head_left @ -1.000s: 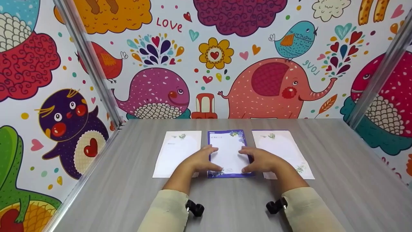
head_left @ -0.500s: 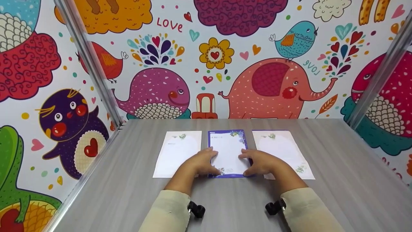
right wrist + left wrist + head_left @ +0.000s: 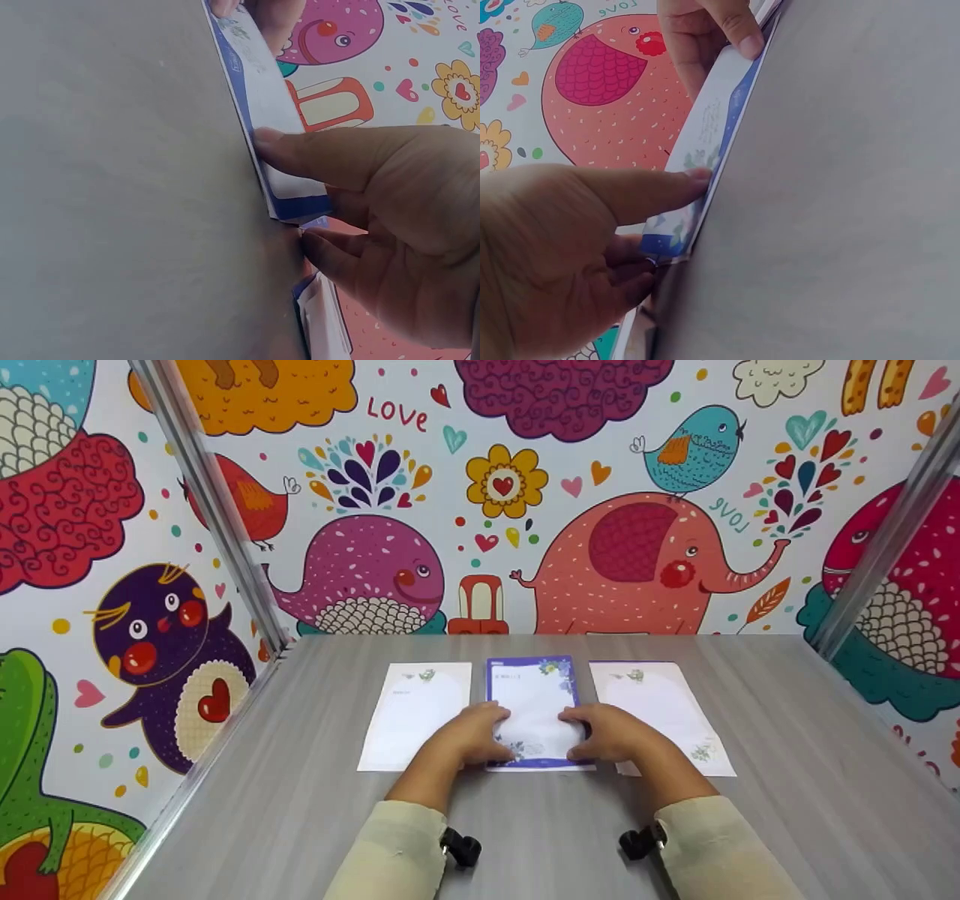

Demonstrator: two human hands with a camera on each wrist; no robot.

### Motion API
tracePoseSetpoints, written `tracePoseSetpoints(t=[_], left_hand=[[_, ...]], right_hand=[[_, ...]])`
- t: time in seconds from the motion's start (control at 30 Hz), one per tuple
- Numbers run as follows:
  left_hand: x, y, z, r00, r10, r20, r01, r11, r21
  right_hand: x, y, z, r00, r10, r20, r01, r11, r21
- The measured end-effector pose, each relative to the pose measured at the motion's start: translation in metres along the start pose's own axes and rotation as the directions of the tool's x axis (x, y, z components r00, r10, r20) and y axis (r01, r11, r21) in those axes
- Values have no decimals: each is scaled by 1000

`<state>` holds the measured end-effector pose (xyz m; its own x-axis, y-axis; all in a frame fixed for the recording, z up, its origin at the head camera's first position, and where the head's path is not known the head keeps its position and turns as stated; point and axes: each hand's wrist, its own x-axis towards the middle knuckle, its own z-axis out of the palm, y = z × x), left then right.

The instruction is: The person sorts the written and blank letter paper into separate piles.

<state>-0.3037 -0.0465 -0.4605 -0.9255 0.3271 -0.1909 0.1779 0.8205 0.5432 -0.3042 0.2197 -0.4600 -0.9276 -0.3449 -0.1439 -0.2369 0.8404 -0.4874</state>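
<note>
In the head view, writing paper with a blue border and flower prints (image 3: 534,716) lies upright in the middle of the table, a white strip showing below its near edge. My left hand (image 3: 474,735) grips its left edge, and my right hand (image 3: 611,733) grips the right one. The left wrist view shows the left thumb on top of the blue-bordered paper (image 3: 705,127), fingers curled at its side and below. Likewise, in the right wrist view the right thumb presses on the paper (image 3: 274,101) with fingers curled under the edge.
White writing paper with a small green print (image 3: 416,709) lies to the left, partly under my left forearm. Another white pad (image 3: 652,697), with a blue far edge, lies to the right. The grey table (image 3: 285,780) meets cartoon-printed walls at the back and sides.
Both hands have closed in on the side edges of the blue-bordered paper. Its top layer has shifted slightly up in view, and a white strip now shows along the near edge.
</note>
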Motion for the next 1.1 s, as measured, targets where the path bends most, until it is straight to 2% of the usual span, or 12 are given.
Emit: tracePoseSetpoints(t=[0.2,0.43,0.6,0.77,0.87,0.97,1.03,1.1], left_hand=[[0,4,0,999,-28,-24,28,999,29],[2,3,1,999,-24,-38,26,999,45],[2,3,1,999,-25,-40,26,999,24],[2,3,-1,998,-46,-48,43,998,-45],[4,3,0,996,-39,-80,34,997,-64],[7,3,2,989,-43,-143,30,996,-88],[10,2,4,977,-66,-204,40,991,-130],[11,2,5,957,-94,-273,45,983,-179]], right_hand=[[2,0,3,999,16,-38,-16,1000,9],[1,-2,3,997,32,-65,-31,999,14],[2,-1,3,998,27,-58,-25,999,39],[3,2,0,997,27,-72,-21,996,83],[5,4,-1,991,48,-125,-31,991,134],[8,4,0,976,115,-184,-74,974,215],[8,3,-1,961,188,-204,-127,952,279],[9,0,-1,944,254,-209,-174,926,336]])
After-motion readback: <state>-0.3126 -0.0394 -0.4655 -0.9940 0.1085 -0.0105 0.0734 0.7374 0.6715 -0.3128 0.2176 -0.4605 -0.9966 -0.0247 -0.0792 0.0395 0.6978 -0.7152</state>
